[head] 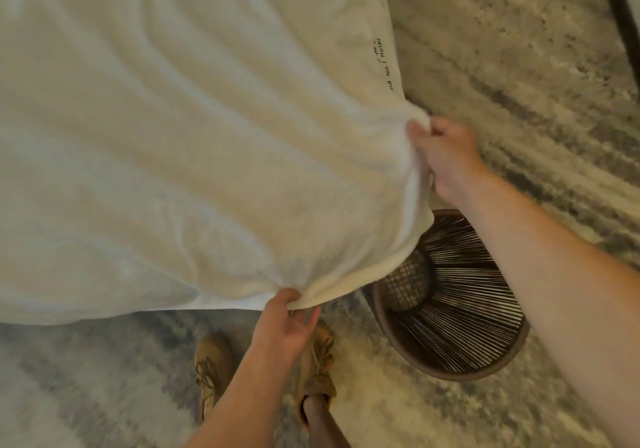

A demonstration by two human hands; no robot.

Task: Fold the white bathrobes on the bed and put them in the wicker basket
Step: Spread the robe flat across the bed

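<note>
A large white cloth covers most of the head view and is pulled taut toward me; whether it is a bathrobe or bed linen I cannot tell. Small dark printed lettering runs along its right edge. My left hand pinches the cloth's lower corner at the bottom middle. My right hand grips a bunched edge of it further up on the right. The dark brown wicker basket stands on the floor at the lower right, under my right forearm. Its inside shows only bare weave, and the cloth's corner overhangs its left rim.
A mottled grey and beige carpet covers the floor around the bed. My two feet in tan laced shoes stand just left of the basket. A dark furniture edge runs down the top right corner.
</note>
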